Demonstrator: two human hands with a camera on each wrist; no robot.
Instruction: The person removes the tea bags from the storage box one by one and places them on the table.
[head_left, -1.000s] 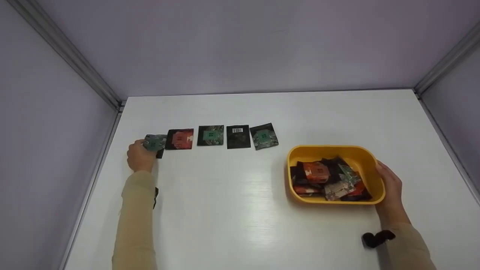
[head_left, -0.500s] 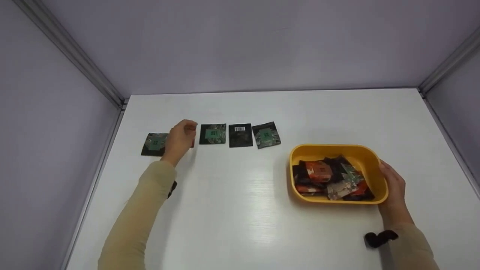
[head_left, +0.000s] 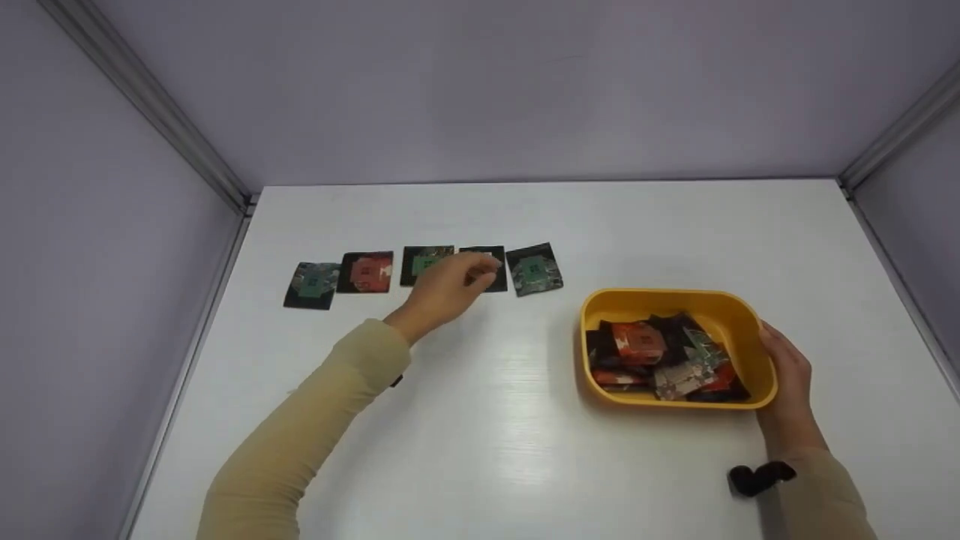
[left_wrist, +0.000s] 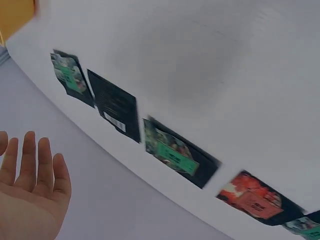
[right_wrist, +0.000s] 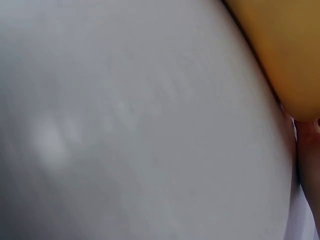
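In the head view my left hand [head_left: 446, 289] is over the row of flat square packets, with relaxed fingers and nothing held. Beneath it lie a green-labelled packet [head_left: 417, 264] and a dark packet [head_left: 495, 282], both partly covered. A tilted green packet [head_left: 534, 269] sits just right of them. Left of the hand are a red packet [head_left: 366, 272] and another green packet [head_left: 312, 285]. My right hand [head_left: 787, 375] holds the right end of a yellow bin [head_left: 652, 295], its fingertips partly hidden by the wall. Several red, green and dark packets [head_left: 639, 343] are heaped inside.
The white table [head_left: 450, 427] reaches back to a pale wall [head_left: 525, 97], with metal-framed side panels at left and right. In the left wrist view, the barcode side of the dark packet [left_wrist: 115, 107] shows.
My left hand has let go of the leftmost green packet, now lying flat, and moved right along the row past the red packet. The right hand and bin have hardly moved.
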